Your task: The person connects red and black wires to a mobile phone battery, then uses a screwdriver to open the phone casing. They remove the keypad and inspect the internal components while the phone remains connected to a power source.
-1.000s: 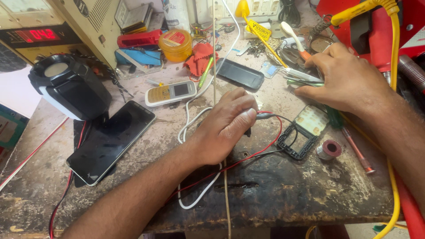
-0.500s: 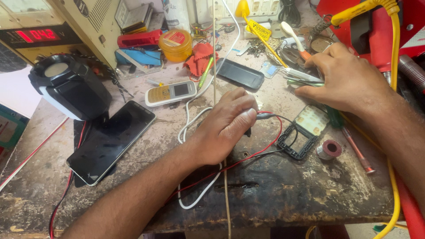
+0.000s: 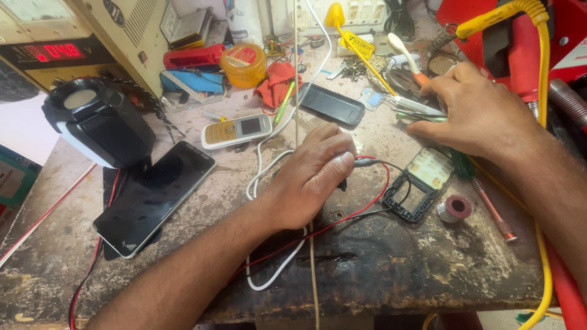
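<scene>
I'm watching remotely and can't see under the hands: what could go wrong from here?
1. The left hand pins red and black leads; their tips are hidden, so they might touch.
2. The right hand reaches among crowded tools and could knock some over.
3. The smartphone lies on a red wire and could be tugged.

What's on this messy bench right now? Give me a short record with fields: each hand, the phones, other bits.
Left hand: rests on the bench, fingertips pinching the red and black probe leads
Right hand: reaching into the tools at the far right, touching tweezers
Phones: black smartphone face up at left; small keypad phone behind it
Opened part: phone frame lying between the hands
Other bits: solder roll, white cable, yellow tub, black speaker
</scene>
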